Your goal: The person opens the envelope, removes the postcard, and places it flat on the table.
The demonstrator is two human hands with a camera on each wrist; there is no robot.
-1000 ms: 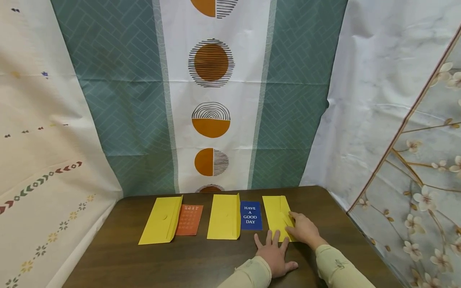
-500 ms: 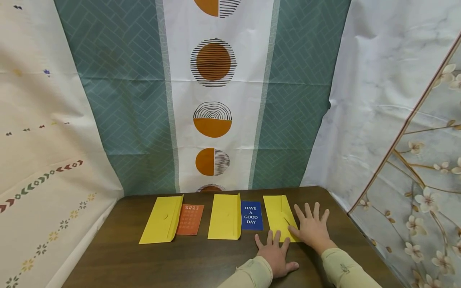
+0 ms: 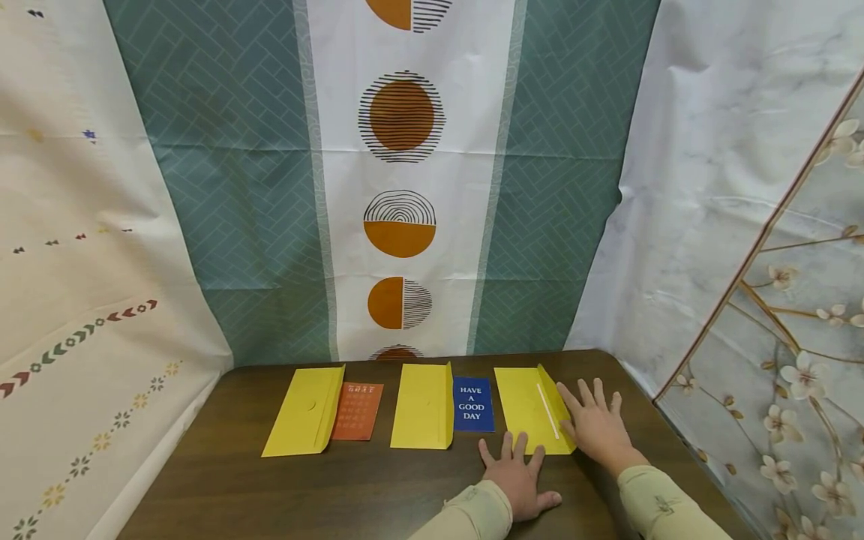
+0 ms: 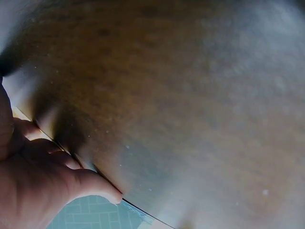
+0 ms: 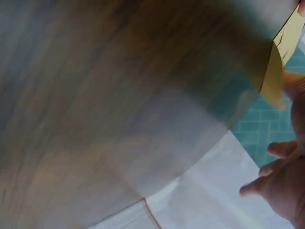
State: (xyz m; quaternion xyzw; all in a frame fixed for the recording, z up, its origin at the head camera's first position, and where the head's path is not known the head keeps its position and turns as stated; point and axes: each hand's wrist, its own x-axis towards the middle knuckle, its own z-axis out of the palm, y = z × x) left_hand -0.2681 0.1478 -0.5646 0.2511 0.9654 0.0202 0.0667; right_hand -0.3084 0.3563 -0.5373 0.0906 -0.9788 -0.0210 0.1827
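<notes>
One flap now lies open on the right yellow envelope [image 3: 533, 409], exposing its white strip, where a second ago my right hand [image 3: 597, 427] pressed it; both grips are flat and empty, left hand [image 3: 516, 476] steadying its near edge on the table [image 3: 378, 487].
</notes>
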